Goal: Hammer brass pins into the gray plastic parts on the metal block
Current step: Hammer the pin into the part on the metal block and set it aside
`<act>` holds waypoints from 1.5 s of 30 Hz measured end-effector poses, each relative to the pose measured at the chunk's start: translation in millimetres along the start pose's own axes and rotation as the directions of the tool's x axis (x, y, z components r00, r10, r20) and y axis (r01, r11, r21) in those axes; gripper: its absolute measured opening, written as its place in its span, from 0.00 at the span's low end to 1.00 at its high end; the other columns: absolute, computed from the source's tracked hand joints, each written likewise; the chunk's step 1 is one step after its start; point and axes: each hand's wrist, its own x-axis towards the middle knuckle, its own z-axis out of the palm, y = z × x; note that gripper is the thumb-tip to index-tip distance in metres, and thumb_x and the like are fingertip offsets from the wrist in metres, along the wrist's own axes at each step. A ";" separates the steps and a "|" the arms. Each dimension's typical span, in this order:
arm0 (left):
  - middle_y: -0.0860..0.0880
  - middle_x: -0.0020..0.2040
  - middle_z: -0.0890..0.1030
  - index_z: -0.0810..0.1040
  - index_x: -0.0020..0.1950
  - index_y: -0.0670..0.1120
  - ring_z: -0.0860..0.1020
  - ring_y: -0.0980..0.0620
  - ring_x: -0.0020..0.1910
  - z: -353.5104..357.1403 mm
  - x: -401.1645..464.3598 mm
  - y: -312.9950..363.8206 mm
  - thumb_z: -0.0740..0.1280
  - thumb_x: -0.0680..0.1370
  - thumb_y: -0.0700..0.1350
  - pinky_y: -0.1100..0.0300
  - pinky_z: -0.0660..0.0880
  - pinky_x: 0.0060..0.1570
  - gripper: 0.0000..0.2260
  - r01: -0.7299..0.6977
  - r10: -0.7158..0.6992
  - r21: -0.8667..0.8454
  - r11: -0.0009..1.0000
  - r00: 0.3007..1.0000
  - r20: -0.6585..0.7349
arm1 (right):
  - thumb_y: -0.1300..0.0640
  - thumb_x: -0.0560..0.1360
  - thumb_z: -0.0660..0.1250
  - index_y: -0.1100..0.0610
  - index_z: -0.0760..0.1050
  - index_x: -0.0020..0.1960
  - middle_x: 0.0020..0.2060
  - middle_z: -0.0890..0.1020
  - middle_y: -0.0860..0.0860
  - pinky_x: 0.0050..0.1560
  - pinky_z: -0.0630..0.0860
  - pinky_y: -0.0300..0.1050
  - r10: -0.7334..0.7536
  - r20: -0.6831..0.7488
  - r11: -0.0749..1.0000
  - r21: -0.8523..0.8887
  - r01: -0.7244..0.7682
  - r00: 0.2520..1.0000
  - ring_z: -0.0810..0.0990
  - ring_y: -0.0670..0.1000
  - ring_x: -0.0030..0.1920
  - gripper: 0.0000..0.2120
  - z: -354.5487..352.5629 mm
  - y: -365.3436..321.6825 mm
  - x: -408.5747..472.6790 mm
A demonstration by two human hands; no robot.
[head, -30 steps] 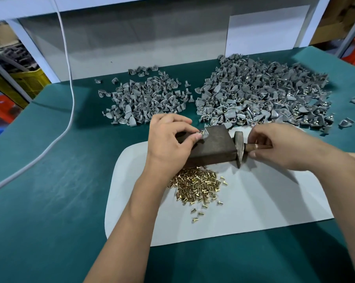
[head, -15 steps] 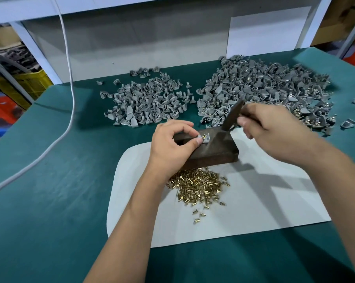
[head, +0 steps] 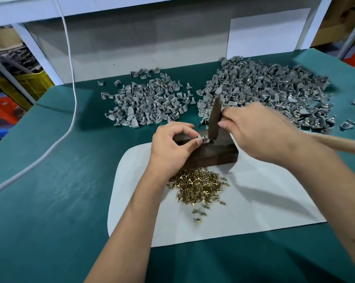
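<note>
A dark metal block point(head: 215, 155) lies on a white mat point(head: 244, 209). My left hand point(head: 173, 147) pinches a small gray plastic part point(head: 202, 138) on the block's top. My right hand point(head: 260, 129) grips a hammer point(head: 214, 119) close to its head, and the head's lower face is down on the part. The wooden handle point(head: 340, 142) sticks out to the right. A heap of brass pins point(head: 197, 185) lies on the mat just in front of the block.
Two piles of gray parts lie on the green table behind the block: a smaller one point(head: 148, 105) at the left, a larger one point(head: 274, 92) at the right, with brass showing in some. A white cable point(head: 70, 78) runs down the left side.
My right hand lifted the hammer from beside the block and brought its head down onto the part. My left hand has stayed on the part.
</note>
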 end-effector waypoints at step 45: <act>0.52 0.54 0.85 0.85 0.39 0.50 0.83 0.58 0.51 0.6 0.8 -5.8 0.79 0.72 0.40 0.63 0.77 0.55 0.06 0.020 -0.020 -0.010 1.000 1.000 -0.018 | 0.48 0.86 0.53 0.52 0.69 0.53 0.38 0.75 0.53 0.40 0.69 0.52 0.053 -0.072 0.996 -0.067 -0.057 0.996 0.77 0.63 0.41 0.10 10.9 -22.9 -4.8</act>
